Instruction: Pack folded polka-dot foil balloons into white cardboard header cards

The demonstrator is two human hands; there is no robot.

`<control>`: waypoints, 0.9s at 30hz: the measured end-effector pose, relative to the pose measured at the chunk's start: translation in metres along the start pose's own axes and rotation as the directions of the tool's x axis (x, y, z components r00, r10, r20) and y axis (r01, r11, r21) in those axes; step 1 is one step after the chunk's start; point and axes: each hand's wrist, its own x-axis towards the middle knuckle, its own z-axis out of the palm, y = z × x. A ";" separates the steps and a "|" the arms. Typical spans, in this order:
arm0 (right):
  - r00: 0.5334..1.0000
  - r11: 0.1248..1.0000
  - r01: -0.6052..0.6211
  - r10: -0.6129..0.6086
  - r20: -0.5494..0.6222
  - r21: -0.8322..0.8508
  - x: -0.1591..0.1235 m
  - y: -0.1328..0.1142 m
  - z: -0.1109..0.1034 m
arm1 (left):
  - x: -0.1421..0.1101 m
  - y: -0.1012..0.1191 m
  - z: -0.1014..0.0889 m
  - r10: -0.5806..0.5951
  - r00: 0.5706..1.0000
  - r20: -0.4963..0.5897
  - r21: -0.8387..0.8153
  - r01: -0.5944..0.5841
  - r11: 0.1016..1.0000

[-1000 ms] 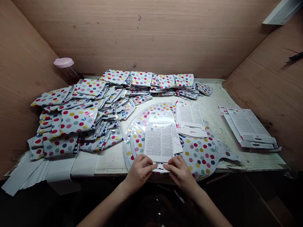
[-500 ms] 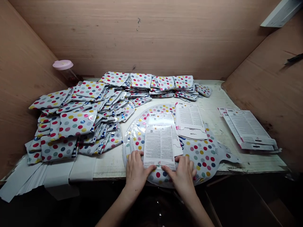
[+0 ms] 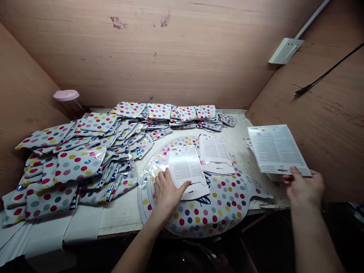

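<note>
My left hand (image 3: 167, 193) lies flat on the lower end of a printed white header card (image 3: 184, 170), its fingers spread and not gripping. That card rests on a polka-dot foil balloon (image 3: 204, 214) lying flat in clear plastic film. My right hand (image 3: 304, 185) is off to the right, pinching the bottom edge of a printed instruction sheet (image 3: 277, 149) raised above the table. Another printed card stack (image 3: 214, 153) lies on the balloon's upper part. The sheet in my right hand hides most of a card stack (image 3: 250, 143) beneath it.
A large heap of folded polka-dot foil balloons (image 3: 82, 159) fills the left and back of the white table (image 3: 119, 218). Plywood walls (image 3: 142, 57) surround it. A pink-lidded jar (image 3: 67, 100) stands at the back left, white strips (image 3: 42, 237) lie front left, and a wall socket (image 3: 286, 51) with a black cable (image 3: 321, 74) is at upper right.
My right hand has left the balloon and moved right, now holding a raised printed sheet. My left hand stays on the card. The view has tilted upward, showing more wall.
</note>
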 end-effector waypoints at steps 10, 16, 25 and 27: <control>0.991 0.709 0.015 -0.104 -0.083 -0.706 0.050 -0.020 0.003 | 0.028 -0.027 -0.004 -0.176 0.983 0.052 -0.019 0.178 0.984; 0.802 0.874 0.118 0.196 0.564 -0.472 -0.135 -0.002 0.044 | 0.008 -0.025 -0.019 -0.186 0.983 0.003 -0.268 0.180 0.947; 0.191 0.273 -0.959 0.427 0.884 0.076 -0.273 -0.007 0.070 | -0.041 -0.034 -0.013 -0.162 0.986 0.026 -0.772 0.123 0.624; 0.217 0.265 -0.958 0.430 0.876 0.108 -0.274 -0.009 0.069 | -0.050 -0.040 -0.006 -0.204 0.978 -0.049 -0.695 0.113 0.710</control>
